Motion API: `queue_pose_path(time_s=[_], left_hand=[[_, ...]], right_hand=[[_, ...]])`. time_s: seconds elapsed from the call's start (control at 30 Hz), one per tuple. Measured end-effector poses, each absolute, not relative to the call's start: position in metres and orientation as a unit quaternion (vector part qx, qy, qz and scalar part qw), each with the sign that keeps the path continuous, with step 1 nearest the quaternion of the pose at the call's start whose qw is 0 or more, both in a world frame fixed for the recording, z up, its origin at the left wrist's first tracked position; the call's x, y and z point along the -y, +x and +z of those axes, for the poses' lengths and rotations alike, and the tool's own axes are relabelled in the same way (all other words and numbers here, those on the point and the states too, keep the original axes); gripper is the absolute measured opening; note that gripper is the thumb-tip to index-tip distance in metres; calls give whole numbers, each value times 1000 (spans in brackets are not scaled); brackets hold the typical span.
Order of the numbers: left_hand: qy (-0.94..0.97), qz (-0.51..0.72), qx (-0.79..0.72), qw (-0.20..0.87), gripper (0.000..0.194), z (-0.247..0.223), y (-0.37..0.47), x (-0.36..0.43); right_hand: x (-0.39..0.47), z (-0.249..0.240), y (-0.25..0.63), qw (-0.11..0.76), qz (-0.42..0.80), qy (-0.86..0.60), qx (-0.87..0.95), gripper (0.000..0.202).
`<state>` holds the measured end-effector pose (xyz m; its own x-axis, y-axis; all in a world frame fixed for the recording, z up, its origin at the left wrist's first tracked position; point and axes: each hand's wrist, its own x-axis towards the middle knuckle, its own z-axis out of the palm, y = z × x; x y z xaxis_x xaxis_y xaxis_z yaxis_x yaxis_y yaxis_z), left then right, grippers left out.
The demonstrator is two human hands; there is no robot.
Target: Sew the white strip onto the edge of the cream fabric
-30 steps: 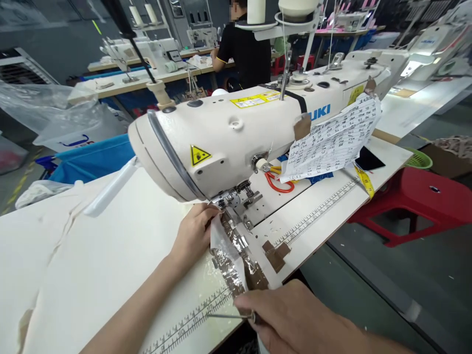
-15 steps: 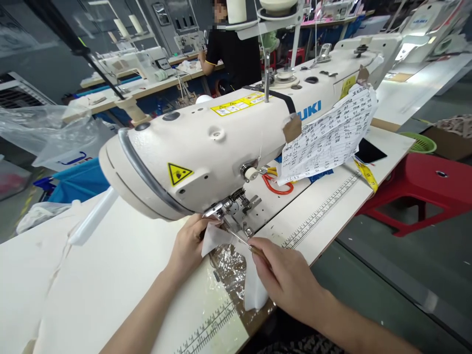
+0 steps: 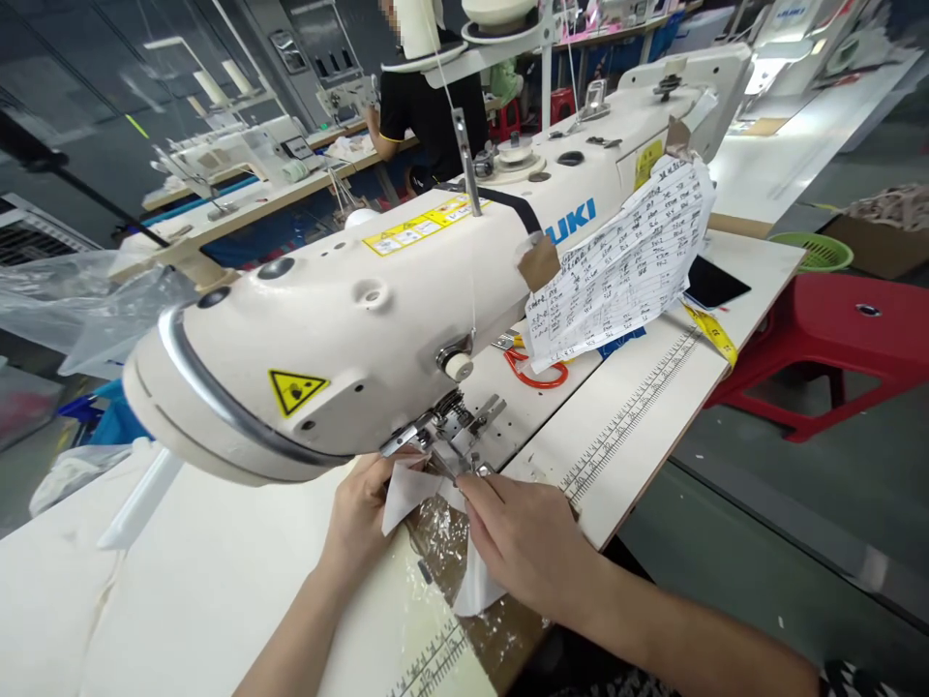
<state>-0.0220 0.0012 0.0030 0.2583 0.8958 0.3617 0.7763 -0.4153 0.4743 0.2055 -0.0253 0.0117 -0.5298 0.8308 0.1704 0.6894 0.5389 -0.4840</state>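
Observation:
My left hand (image 3: 357,518) is closed at the edge of a white fabric piece (image 3: 406,494), its fingertips close under the presser foot of the sewing machine (image 3: 319,329). My right hand (image 3: 526,542) is closed around a slim metal-shafted awl, now mostly covered by the fingers, which point at the needle area (image 3: 446,450). Another part of the white fabric (image 3: 479,586) hangs below the right hand, over the table's front edge. Both hands are near each other, on either side of the presser foot.
Orange-handled scissors (image 3: 537,373) lie behind the needle area. A handwritten sheet (image 3: 616,261) is taped to the machine. A phone (image 3: 715,283), a yellow tape measure (image 3: 711,334) and a red stool (image 3: 856,324) are at right. A co-worker (image 3: 435,116) sits beyond.
My right hand has moved left and closer to the presser foot, hiding the awl's shaft. The left hand stays at the fabric. The camera view has shifted slightly.

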Motion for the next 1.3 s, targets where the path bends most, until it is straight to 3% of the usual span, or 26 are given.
queue_pose_path(time_s=[0.77, 1.3], left_hand=[[803, 294, -517, 43, 13, -3, -15, -4], [783, 282, -554, 33, 19, -4, -19, -4]], right_hand=[[25, 4, 204, 185, 154, -445, 863, 24], [26, 6, 204, 191, 165, -445, 859, 25]])
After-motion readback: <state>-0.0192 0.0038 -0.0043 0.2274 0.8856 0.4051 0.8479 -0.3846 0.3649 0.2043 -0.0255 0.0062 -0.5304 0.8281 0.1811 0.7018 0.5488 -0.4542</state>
